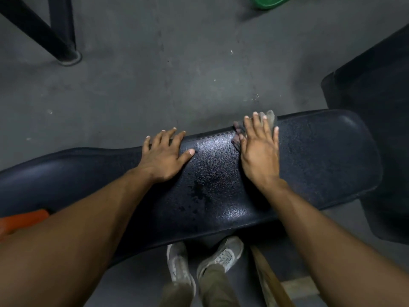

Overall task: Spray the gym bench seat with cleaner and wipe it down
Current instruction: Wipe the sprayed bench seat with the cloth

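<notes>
The black padded bench seat (321, 156) runs across the middle of the view, with wet dark patches near its centre. My right hand (259, 147) lies flat on a grey cloth (238, 131), pressing it onto the seat's far edge. Only the cloth's edges show around my fingers. My left hand (163, 156) rests palm down on the seat to the left, fingers spread over the far edge, holding nothing. No spray bottle is in view.
A black metal frame leg (64, 47) stands on the grey floor at the top left. Another dark pad (376, 120) rises at the right. A green object (270, 2) sits at the top edge, an orange thing (22, 220) at the left. My shoes (205, 260) are under the bench.
</notes>
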`<control>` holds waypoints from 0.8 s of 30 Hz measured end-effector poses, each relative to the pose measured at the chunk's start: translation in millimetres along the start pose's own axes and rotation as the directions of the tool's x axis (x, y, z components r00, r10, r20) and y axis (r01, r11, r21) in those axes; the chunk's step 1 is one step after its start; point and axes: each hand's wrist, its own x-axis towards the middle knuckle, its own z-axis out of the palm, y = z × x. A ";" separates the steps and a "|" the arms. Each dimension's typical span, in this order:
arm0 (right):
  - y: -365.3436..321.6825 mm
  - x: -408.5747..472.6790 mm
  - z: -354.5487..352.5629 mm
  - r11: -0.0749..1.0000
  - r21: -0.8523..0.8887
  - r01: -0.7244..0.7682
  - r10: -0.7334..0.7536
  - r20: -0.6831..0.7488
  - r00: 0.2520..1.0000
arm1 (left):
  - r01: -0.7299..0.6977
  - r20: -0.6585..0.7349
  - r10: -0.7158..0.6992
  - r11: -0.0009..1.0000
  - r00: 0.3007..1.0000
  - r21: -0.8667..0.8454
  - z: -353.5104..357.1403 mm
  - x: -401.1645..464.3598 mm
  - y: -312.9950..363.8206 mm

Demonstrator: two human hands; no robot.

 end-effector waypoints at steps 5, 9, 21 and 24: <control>-45.9 -25.8 21.4 0.979 0.018 0.203 -0.204 0.055 0.977 | 0.005 -0.006 -0.005 1.000 1.000 0.005 -1.2 -0.3 2.0; -56.8 -57.2 33.1 0.960 -0.002 0.278 -0.277 0.078 0.958 | 0.001 -0.022 -0.001 1.000 1.000 -0.011 -3.0 -3.6 2.2; -24.8 -168.5 46.3 0.840 -0.218 0.496 -0.452 0.225 0.863 | 0.007 -0.268 -0.043 0.991 0.963 -0.133 34.9 -113.6 -10.8; -44.1 -136.3 45.1 0.885 -0.250 0.392 -0.358 0.171 0.918 | 0.091 -0.276 -0.096 0.995 0.956 -0.032 46.7 -136.7 -32.8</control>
